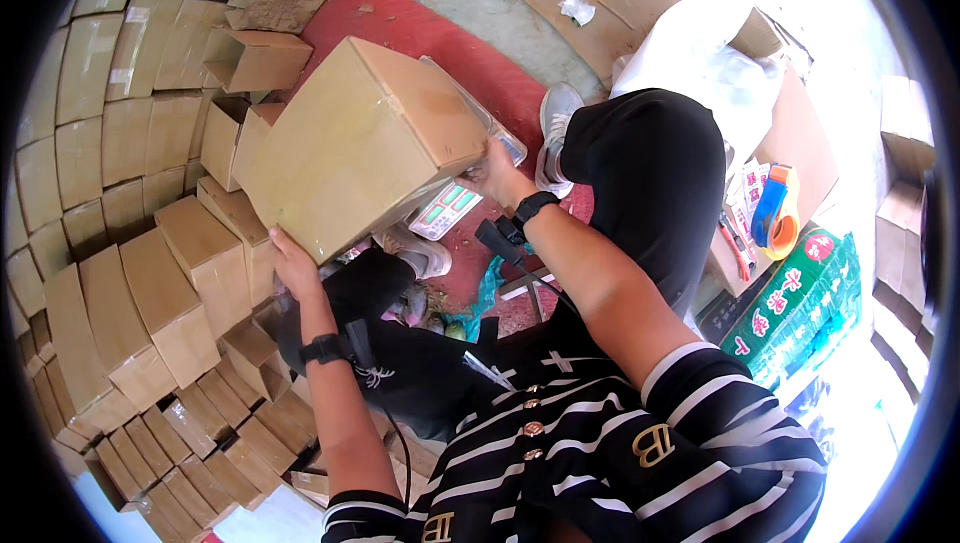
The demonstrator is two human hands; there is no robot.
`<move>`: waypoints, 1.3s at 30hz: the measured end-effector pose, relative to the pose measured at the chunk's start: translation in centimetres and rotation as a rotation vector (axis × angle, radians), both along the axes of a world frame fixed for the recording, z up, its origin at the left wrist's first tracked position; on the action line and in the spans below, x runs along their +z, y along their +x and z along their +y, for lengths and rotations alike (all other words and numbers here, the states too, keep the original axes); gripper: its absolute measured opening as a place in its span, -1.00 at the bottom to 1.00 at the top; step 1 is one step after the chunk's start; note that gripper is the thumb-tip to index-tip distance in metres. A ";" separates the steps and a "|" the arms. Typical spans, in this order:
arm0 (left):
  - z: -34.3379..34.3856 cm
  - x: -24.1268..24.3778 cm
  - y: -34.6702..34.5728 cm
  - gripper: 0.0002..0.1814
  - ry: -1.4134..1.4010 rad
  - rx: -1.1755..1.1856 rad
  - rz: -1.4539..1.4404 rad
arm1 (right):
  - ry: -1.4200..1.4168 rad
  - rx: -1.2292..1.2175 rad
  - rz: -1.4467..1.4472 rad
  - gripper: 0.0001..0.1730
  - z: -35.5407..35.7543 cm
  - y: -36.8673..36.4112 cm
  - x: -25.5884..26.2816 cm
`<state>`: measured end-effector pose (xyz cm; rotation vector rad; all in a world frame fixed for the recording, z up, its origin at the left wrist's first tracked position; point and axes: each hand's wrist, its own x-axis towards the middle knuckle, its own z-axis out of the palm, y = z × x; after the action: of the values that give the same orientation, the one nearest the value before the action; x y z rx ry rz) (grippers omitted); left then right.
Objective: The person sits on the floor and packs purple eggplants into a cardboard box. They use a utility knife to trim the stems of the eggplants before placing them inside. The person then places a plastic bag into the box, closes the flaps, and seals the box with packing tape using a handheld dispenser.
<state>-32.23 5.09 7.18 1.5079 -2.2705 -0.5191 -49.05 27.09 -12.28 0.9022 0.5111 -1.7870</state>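
Between both hands I hold a large cardboard box (337,145), tilted, above the red floor covering. My left hand (295,264) grips its lower left edge. At the right corner my right hand (495,174) holds on, its fingers partly hidden by the box. Behind and below the box a digital weighing scale (448,211) with lit displays shows in part; the box hides the rest. Black straps with small devices are around both my wrists. Several roundish vegetables, some pinkish, lie between my legs beside a teal plastic bag (487,295).
Stacked cardboard boxes (176,123) wall the left side; smaller ones (202,415) lie lower left. At right stand a white sack (690,48), a carton (802,145) with an orange-and-blue tape dispenser (778,213) and red cutters (739,250), and a green printed package (802,303).
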 end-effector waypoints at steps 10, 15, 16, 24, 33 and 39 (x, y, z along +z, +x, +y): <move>-0.5 1.3 2.8 -0.23 -0.034 0.138 -0.136 | -0.160 0.136 -0.290 -0.23 1.4 0.3 2.8; 1.7 1.7 -2.6 -0.24 0.012 0.052 -0.124 | 0.403 0.209 0.521 -0.32 7.2 -2.3 -5.9; 0.0 1.0 0.3 -0.25 0.011 0.085 -0.160 | 0.374 0.092 0.300 -0.32 5.5 -0.3 -2.6; 0.2 1.4 0.5 -0.27 -0.009 0.122 -0.103 | 0.191 0.061 0.055 -0.35 5.8 1.5 7.1; 0.9 1.7 1.5 -0.27 0.018 0.147 -0.082 | 0.199 0.271 0.243 -0.54 0.7 5.9 4.8; 2.3 2.7 -3.6 -0.30 0.033 0.040 0.012 | -0.091 0.092 0.210 -0.57 2.0 -1.8 -8.1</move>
<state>-35.87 7.43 9.87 1.5588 -2.2287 -0.5551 -50.82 29.11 -20.40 0.6224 0.5896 -1.8152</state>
